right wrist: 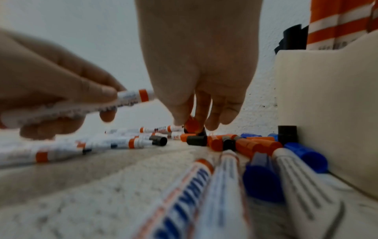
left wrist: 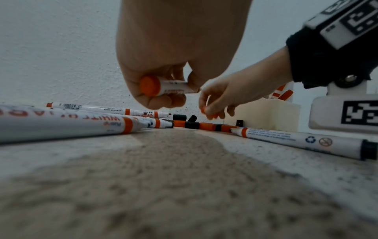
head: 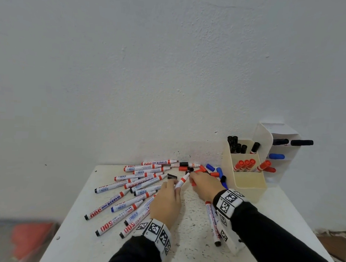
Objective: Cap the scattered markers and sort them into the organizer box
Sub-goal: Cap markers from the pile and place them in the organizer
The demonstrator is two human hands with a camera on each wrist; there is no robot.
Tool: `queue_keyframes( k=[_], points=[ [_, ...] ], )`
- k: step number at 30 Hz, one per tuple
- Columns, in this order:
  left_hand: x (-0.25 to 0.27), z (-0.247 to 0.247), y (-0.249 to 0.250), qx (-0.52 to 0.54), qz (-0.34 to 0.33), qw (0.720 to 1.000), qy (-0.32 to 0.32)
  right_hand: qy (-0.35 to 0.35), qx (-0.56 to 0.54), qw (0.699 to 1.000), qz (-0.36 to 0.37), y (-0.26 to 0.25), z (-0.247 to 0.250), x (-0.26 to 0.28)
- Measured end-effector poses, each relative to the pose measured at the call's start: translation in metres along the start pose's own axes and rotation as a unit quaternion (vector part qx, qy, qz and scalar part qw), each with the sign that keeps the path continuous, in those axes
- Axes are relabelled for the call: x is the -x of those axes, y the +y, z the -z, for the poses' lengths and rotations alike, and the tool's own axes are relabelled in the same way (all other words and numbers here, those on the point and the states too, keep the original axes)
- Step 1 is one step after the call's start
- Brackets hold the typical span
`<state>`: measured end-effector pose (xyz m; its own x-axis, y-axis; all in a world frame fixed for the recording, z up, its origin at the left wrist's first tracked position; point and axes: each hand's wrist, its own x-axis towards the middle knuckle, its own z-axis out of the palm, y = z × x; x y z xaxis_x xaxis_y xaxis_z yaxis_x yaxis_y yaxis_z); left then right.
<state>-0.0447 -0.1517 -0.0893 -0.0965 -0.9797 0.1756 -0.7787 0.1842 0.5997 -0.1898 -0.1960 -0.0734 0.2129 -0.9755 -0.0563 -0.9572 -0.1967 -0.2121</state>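
My left hand [head: 175, 186] grips an uncapped white marker with red ends [head: 181, 180], its tip pointing up and away; its red butt end [left wrist: 150, 85] faces the left wrist view. Just to its right, my right hand [head: 193, 181] pinches a red cap [right wrist: 192, 124] between thumb and fingers, right above the pile of loose caps [right wrist: 241, 144]. Cap and marker tip are apart. The cream organizer box [head: 250, 183] stands at the right, with black markers in its back compartment, red ones in the middle and nothing in the front one.
Several uncapped markers [head: 139, 183] lie fanned over the left of the white speckled table [head: 192, 235]. More markers [head: 211, 216] lie under my right wrist. Red, black and blue caps [head: 210, 167] lie by the wall. A white shelf unit [head: 283, 152] holds markers behind the box.
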Motion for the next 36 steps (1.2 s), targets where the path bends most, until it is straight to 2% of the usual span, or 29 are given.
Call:
queue_keyframes(
  k=[2,3,5,6,8,10,13,17,21,24,29,32,34,36],
  points=[
    [0.000,0.000,-0.001,0.002,0.006,1.000,0.003,0.073,-0.125,0.989,-0.028,0.000,0.006,0.000],
    [0.000,0.001,0.000,0.000,0.006,1.000,0.003,0.116,-0.201,0.972,-0.045,0.000,0.009,0.000],
    [0.000,0.001,0.002,-0.002,0.002,1.000,0.001,0.183,-0.340,0.920,-0.073,-0.001,0.016,0.002],
    [0.001,0.002,0.003,-0.002,-0.002,1.000,0.001,0.194,-0.396,0.894,-0.079,-0.002,0.018,0.003],
    [0.002,0.003,0.006,0.003,-0.014,1.000,0.005,0.169,-0.464,0.866,-0.082,-0.005,0.020,0.007],
    [0.003,0.003,0.008,0.012,-0.029,0.999,0.010,0.134,-0.487,0.860,-0.074,-0.008,0.018,0.009],
    [0.004,0.005,0.008,0.020,-0.040,0.999,0.010,0.135,-0.522,0.839,-0.069,-0.007,0.016,0.014],
    [0.008,0.011,0.014,-0.001,-0.066,0.998,0.008,0.139,-0.510,0.844,-0.093,-0.004,0.015,0.020],
    [0.017,0.016,0.025,-0.039,-0.096,0.995,-0.011,0.093,-0.389,0.909,-0.118,-0.001,0.018,0.022],
    [0.017,0.019,0.032,-0.043,-0.098,0.994,-0.038,0.078,-0.341,0.932,-0.098,-0.002,0.026,0.025],
    [0.015,0.021,0.052,0.134,-0.064,0.979,-0.143,0.128,-0.413,0.898,-0.076,-0.001,0.039,0.039],
    [0.019,0.021,0.060,0.219,-0.010,0.954,-0.205,0.133,-0.413,0.899,-0.059,0.001,0.040,0.046],
    [0.019,0.023,0.064,0.236,0.013,0.942,-0.239,0.127,-0.403,0.904,-0.061,0.004,0.038,0.048],
    [0.019,0.023,0.065,0.199,-0.001,0.949,-0.246,0.125,-0.405,0.904,-0.058,0.006,0.036,0.050]
  ],
)
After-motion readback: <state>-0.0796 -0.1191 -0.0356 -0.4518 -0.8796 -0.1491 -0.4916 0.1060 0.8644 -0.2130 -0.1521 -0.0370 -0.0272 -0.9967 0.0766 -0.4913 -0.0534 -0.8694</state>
